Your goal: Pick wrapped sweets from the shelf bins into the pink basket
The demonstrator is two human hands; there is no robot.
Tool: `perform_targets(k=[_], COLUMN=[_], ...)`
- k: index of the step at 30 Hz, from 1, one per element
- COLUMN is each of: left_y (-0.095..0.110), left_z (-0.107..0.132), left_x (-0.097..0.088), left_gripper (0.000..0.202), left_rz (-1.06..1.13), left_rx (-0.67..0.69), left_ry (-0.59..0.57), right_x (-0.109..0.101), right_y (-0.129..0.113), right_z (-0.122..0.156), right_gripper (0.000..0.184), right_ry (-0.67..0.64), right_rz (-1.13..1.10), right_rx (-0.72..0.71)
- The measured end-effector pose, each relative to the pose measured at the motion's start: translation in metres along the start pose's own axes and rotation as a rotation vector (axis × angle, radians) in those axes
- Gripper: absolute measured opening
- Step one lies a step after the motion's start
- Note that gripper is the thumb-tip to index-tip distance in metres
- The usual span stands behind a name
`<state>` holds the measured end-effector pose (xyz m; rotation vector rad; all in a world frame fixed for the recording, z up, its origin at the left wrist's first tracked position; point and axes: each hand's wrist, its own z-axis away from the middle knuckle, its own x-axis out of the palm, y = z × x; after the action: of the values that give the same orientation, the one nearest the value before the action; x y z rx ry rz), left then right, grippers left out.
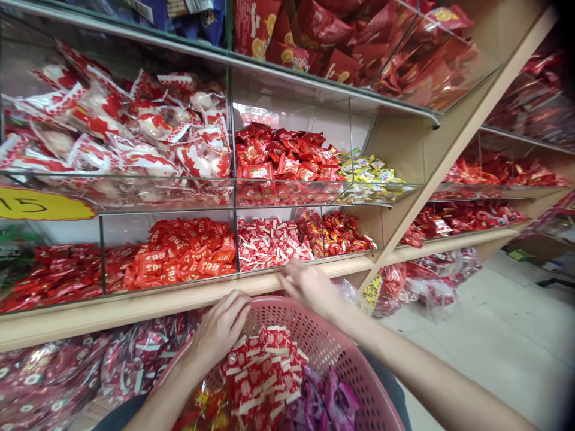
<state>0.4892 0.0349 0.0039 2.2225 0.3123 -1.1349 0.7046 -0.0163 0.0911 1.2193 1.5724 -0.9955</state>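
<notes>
A pink perforated basket (335, 353) sits in front of me, holding red-and-white wrapped candies (265, 374), purple wrapped ones (321, 401) and some yellow-red ones. My left hand (220, 326) rests on the basket's far rim, fingers curled over it beside the red-and-white candies. My right hand (305, 286) reaches to the wooden shelf edge just under the bin of red-and-white candies (269, 242); its fingers are bent, and what they hold, if anything, is hidden.
Clear-fronted bins hold orange-red candies (179, 251), dark red packets (341, 232), red packets (287, 155) and yellow packets (368, 170). A yellow price tag (40, 205) hangs at left. Plastic bags of candy (417, 281) lie under the shelf on the tiled floor (503, 335).
</notes>
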Motion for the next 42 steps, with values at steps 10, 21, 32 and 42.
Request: perform_targets(k=[10, 21, 32, 42], left_y=[-0.001, 0.003, 0.003, 0.003], left_z=[0.001, 0.000, -0.001, 0.000], left_x=[0.000, -0.001, 0.000, 0.000], left_gripper=[0.020, 0.020, 0.021, 0.021], left_rz=[-0.001, 0.000, -0.010, -0.035], left_rx=[0.003, 0.021, 0.011, 0.013], left_ry=[-0.011, 0.029, 0.033, 0.038], right_x=[0.011, 0.007, 0.000, 0.056], right_y=[0.069, 0.063, 0.011, -0.031], right_z=[-0.100, -0.094, -0.002, 0.052], right_gripper=[0.022, 0.024, 0.023, 0.040], right_ry=[-0.080, 0.193, -0.024, -0.175], right_rz=[-0.158, -0.381, -1.796, -1.796], right_rx=[0.337, 0.311, 0.455, 0.553])
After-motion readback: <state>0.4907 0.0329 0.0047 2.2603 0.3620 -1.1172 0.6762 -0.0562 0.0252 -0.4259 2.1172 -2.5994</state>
